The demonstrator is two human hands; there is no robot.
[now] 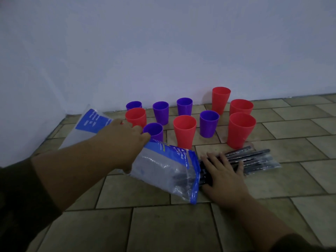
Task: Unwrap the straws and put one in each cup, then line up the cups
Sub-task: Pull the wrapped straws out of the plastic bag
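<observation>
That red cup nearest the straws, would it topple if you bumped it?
Probably tips easily: the red cup narrows towards its base and stands tall. It looks empty and plastic, so likely light; it may slide on the tiled floor.

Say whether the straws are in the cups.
Out: the straws lie on the floor under the right hand; cups show none.

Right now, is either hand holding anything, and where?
The left hand grips the clear plastic bag with blue print around its middle; the right hand rests flat on black straws.
</observation>
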